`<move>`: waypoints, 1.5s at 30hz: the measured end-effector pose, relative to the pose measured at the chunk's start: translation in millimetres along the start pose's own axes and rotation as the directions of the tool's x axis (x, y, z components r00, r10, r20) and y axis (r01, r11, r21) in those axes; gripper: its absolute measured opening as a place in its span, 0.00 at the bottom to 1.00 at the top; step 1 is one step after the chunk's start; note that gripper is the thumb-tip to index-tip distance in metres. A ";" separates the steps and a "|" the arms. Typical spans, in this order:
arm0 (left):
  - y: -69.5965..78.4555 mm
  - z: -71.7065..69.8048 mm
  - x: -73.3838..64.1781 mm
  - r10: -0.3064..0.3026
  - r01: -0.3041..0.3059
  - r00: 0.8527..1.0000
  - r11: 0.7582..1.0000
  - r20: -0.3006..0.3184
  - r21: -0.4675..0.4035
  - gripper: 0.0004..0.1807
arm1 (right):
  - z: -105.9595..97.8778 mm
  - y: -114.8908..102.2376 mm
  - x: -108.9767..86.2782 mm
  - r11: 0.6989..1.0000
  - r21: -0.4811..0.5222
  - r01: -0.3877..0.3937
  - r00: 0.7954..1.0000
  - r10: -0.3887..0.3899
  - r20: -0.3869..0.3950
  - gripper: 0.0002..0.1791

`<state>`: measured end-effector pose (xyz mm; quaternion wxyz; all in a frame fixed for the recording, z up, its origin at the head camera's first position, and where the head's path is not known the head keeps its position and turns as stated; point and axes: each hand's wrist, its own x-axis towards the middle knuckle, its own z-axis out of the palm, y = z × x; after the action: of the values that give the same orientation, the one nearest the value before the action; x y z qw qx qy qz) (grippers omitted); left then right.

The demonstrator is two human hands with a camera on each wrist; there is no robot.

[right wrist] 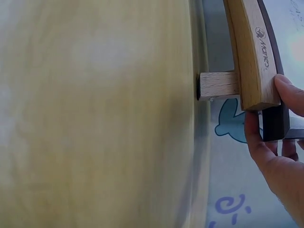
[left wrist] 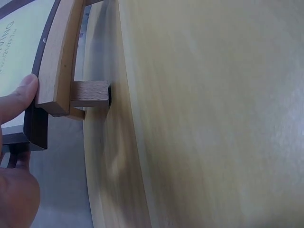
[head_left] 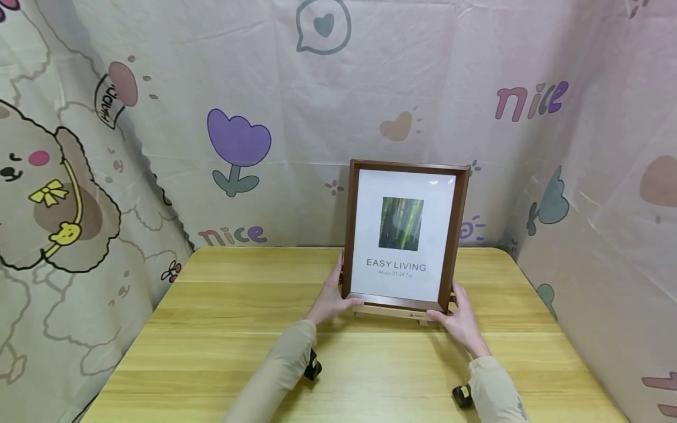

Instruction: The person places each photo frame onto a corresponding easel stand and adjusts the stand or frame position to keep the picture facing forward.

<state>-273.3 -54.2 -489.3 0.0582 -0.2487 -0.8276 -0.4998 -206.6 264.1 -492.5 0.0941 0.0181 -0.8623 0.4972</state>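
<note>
A brown picture frame (head_left: 406,299) with a white "EASY LIVING" insert leans back slightly on a small wooden easel (head_left: 394,312) that stands on the table. My left hand (head_left: 329,298) grips the frame's lower left corner, thumb on the front. At the lower right corner my right hand (head_left: 462,320) holds the frame, its thumb in front and fingers at the side and behind. In the left wrist view the left thumb (left wrist: 21,99) lies beside the easel's ledge (left wrist: 56,61). The right wrist view shows the right thumb (right wrist: 290,95) touching the frame next to the ledge (right wrist: 251,57), which bears a printed logo.
The wood-grain table (head_left: 227,352) spreads in front and to both sides. Behind it hangs a printed cloth (head_left: 317,117), close to the frame's back. More cloth (head_left: 608,235) closes off the right side. Black wrist cameras (head_left: 313,365) sit under the sleeves.
</note>
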 end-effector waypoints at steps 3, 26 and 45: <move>-0.1 0.6 0.0 -0.010 0.010 1.000 1.000 0.002 0.013 0.70 | -0.6 -1.0 0.2 0.999 0.013 -0.036 0.999 0.035 0.014 0.55; -6.1 -0.4 -13.3 -0.163 0.165 0.984 0.986 0.072 -0.019 0.58 | -4.4 -8.2 -2.6 0.996 0.082 -0.020 0.996 0.013 0.085 0.47; -8.2 -4.9 -15.4 -0.165 0.169 0.984 0.984 0.069 -0.059 0.42 | 1.2 -5.2 -0.1 0.997 0.066 0.030 0.997 -0.035 0.075 0.50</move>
<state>-264.5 -66.9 -498.8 -0.0187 -0.1959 -0.8304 -0.5213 -206.0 260.5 -488.7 0.0684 0.0542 -0.8483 0.5223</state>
